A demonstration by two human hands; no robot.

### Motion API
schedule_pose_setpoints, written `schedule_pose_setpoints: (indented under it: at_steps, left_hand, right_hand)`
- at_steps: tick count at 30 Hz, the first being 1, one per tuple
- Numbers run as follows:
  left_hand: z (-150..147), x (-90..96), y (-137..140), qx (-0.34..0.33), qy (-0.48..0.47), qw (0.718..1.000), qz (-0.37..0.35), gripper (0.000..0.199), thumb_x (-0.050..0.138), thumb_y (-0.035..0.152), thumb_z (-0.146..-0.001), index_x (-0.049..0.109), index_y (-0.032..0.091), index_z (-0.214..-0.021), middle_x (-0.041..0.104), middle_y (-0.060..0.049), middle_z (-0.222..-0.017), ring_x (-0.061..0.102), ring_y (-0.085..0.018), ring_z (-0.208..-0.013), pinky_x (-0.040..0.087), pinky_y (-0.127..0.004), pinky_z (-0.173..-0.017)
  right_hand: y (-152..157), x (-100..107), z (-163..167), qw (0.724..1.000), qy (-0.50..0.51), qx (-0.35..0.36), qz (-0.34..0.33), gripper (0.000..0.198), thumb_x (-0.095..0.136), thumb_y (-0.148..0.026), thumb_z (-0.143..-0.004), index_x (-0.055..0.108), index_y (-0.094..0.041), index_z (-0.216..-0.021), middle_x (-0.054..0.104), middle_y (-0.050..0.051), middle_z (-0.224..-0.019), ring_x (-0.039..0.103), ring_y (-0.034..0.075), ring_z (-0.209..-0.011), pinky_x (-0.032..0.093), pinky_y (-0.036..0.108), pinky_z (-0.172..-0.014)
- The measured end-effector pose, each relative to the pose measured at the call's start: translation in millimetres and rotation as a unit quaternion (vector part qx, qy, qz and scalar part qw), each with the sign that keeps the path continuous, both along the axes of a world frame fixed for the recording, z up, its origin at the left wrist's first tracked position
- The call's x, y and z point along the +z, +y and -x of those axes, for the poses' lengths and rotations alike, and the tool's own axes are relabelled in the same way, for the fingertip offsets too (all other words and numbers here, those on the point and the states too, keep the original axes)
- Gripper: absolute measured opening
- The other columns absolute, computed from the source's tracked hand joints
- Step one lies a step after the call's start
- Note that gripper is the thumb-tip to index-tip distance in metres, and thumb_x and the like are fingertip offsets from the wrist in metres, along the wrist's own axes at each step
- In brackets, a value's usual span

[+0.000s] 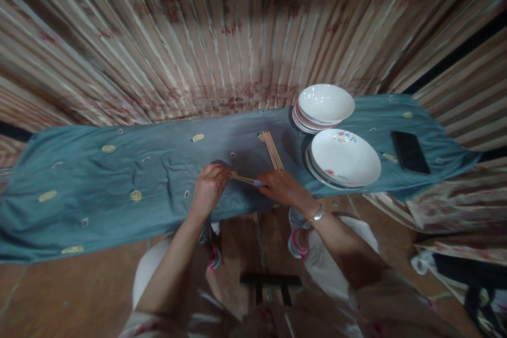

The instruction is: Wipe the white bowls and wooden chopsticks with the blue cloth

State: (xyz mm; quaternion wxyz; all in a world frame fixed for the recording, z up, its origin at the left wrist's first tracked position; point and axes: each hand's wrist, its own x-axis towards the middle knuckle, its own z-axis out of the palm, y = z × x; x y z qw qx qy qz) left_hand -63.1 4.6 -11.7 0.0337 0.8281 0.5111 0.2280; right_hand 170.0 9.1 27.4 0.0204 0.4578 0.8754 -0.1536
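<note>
A pair of thin wooden chopsticks (242,178) spans the gap between my two hands, just above the cloth. My left hand (209,186) is closed, its fingers pinched at the left end. Around the right end my right hand (282,186) is closed, with a silver bracelet on its wrist. A small pale grey piece (259,183) shows at the right fingertips; I cannot tell what it is. Several more chopsticks (273,149) lie side by side on the table, just beyond my right hand, which hides their near ends.
A teal patterned cloth (166,153) covers the long narrow table. To the right stand a stack of white bowls (327,103) and, nearer, a stack of flower-patterned white plates (344,158). A black phone (410,152) lies farther right. Striped curtains (245,37) hang behind.
</note>
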Motion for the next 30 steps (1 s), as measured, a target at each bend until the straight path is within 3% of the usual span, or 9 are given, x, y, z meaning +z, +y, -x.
schedule_pose_setpoints:
  at_steps: [4, 6, 10, 13, 16, 20, 23, 30]
  left_hand:
    - [-10, -1.9, 16, 0.006, -0.025, 1.0, -0.012, 0.022, 0.05, 0.024, -0.09, 0.069, 0.018, -0.099, 0.069, -0.01, -0.101, 0.056, -0.025, -0.111, 0.035, -0.049, -0.105]
    - [-18, -4.7, 24, 0.024, -0.04, 0.999, -0.028, 0.022, 0.053, 0.021, -0.087, 0.067, 0.019, -0.104, 0.065, -0.012, -0.115, 0.048, -0.028, -0.124, 0.026, -0.055, -0.11]
    - [-39, -16.4, 31, 0.055, -0.077, 0.994, -0.06, 0.044, 0.053, 0.019, -0.086, 0.051, 0.02, -0.13, 0.04, -0.016, -0.146, 0.028, -0.031, -0.139, 0.024, -0.058, -0.11]
    - [-62, -31.9, 29, -0.016, -0.115, 0.993, -0.028, 0.047, 0.046, 0.017, -0.089, 0.043, 0.018, -0.135, 0.04, -0.017, -0.145, 0.038, -0.027, -0.134, 0.035, -0.05, -0.107]
    - [-83, -47.9, 29, -0.062, -0.145, 0.987, 0.028, 0.045, 0.037, 0.012, -0.09, 0.043, 0.014, -0.135, 0.045, -0.018, -0.14, 0.042, -0.024, -0.132, 0.039, -0.046, -0.107]
    - [-100, -61.2, 34, -0.057, -0.169, 0.981, 0.082, 0.047, 0.035, 0.008, -0.088, 0.047, 0.016, -0.133, 0.044, -0.016, -0.142, 0.041, -0.024, -0.133, 0.038, -0.047, -0.109]
    - [-104, -66.4, 41, -0.047, -0.177, 0.979, 0.085, 0.05, 0.038, 0.005, -0.083, 0.051, 0.015, -0.13, 0.048, -0.015, -0.14, 0.043, -0.024, -0.131, 0.038, -0.048, -0.109]
    - [-104, -62.9, 47, -0.052, -0.154, 0.984, 0.076, 0.045, 0.042, 0.006, -0.082, 0.056, 0.015, -0.125, 0.051, -0.015, -0.136, 0.046, -0.026, -0.126, 0.04, -0.05, -0.106]
  right_hand:
    - [0, 0, -1, 0.999, 0.017, -0.031, 0.017, 0.019, 0.051, -0.028, -0.09, 0.066, -0.017, -0.092, 0.072, 0.007, -0.087, 0.065, 0.02, -0.085, 0.034, 0.027, -0.067]
    - [3, -3, -3, 0.998, 0.035, -0.054, 0.019, 0.02, 0.05, -0.03, -0.09, 0.066, -0.018, -0.092, 0.071, 0.006, -0.085, 0.065, 0.019, -0.081, 0.033, 0.026, -0.066]
    - [14, -17, -9, 0.991, 0.027, -0.129, 0.001, 0.025, 0.047, -0.033, -0.091, 0.066, -0.017, -0.091, 0.071, 0.007, -0.084, 0.065, 0.018, -0.079, 0.034, 0.026, -0.064]
    - [21, -27, -13, 0.983, -0.006, -0.183, -0.025, 0.029, 0.046, -0.036, -0.091, 0.066, -0.016, -0.096, 0.071, 0.01, -0.088, 0.065, 0.02, -0.085, 0.037, 0.027, -0.069]
    - [24, -32, -13, 0.978, -0.03, -0.202, -0.043, 0.031, 0.044, -0.037, -0.092, 0.064, -0.015, -0.101, 0.07, 0.013, -0.093, 0.065, 0.023, -0.09, 0.04, 0.028, -0.073]
    - [26, -30, -9, 0.979, -0.037, -0.199, -0.033, 0.029, 0.044, -0.033, -0.092, 0.063, -0.015, -0.101, 0.07, 0.014, -0.1, 0.066, 0.023, -0.092, 0.043, 0.029, -0.074]
    - [29, -25, -8, 0.98, -0.038, -0.194, -0.001, 0.028, 0.044, -0.033, -0.092, 0.065, -0.015, -0.099, 0.071, 0.012, -0.098, 0.067, 0.024, -0.092, 0.044, 0.029, -0.074]
    - [23, -13, -16, 0.985, -0.044, -0.167, -0.017, 0.031, 0.043, -0.036, -0.094, 0.064, -0.015, -0.102, 0.07, 0.013, -0.099, 0.066, 0.025, -0.095, 0.043, 0.031, -0.075]
